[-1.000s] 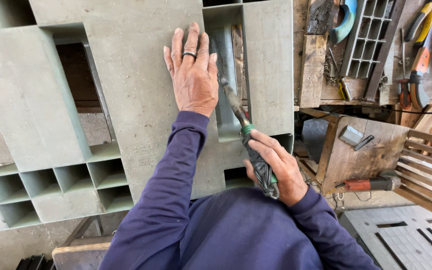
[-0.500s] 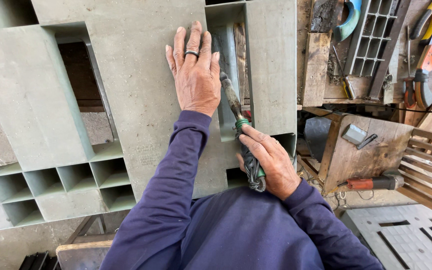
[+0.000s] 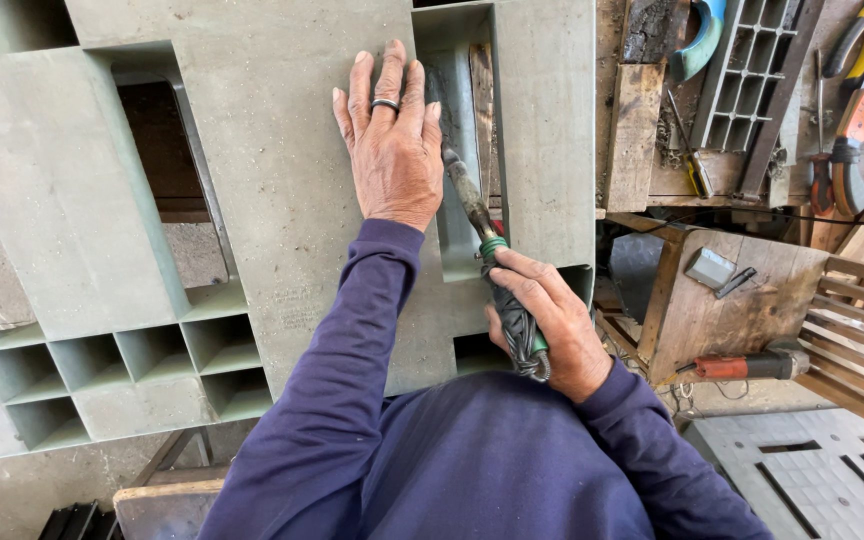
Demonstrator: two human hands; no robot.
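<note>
A large grey-green plastic panel (image 3: 282, 200) with rectangular openings and a grid of small cells lies flat before me. My left hand (image 3: 390, 150), with a ring on one finger, rests palm-down and fingers spread on the panel's middle. My right hand (image 3: 542, 320) grips the dark wrapped handle of a long metal tool with a green collar (image 3: 482, 225). The tool's shaft runs up and to the left into a tall rectangular opening (image 3: 467, 150) beside my left hand. Its tip lies close to my left little finger.
A worn wooden block (image 3: 742, 290) with a small grey piece on it stands at the right. Below it lies a red-and-black power tool (image 3: 742, 365). Pliers and other hand tools (image 3: 847, 130) crowd the upper right, beside a grey grid piece (image 3: 752, 70). Another grey panel (image 3: 812, 480) sits at bottom right.
My right hand has slid a little to the left and up with the tool, pushing the shaft further into the opening. My left hand has stayed pressed on the panel.
</note>
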